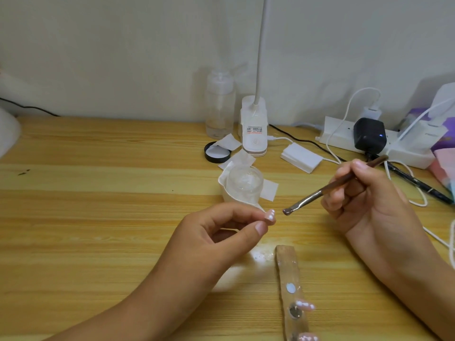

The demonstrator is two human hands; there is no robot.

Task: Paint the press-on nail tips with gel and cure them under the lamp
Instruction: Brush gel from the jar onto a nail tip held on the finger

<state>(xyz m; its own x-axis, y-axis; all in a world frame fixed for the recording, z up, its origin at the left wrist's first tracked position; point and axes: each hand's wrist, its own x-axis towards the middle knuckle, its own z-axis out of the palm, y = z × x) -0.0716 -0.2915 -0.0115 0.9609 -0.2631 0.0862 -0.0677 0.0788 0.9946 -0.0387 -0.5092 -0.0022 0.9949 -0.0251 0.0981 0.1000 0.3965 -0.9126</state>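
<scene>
Left hand [216, 232] pinches a nail tip [270, 216]; right hand [364, 198] grips the brush [330, 187] — bristles just at the tip's three o'clock, apart.

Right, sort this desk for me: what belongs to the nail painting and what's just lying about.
Job: nail tip in left hand, brush in right hand, clear jar, strip of tips, clip lamp.
Lying about: power strip, black adapter, pen, clear bottle.
</scene>
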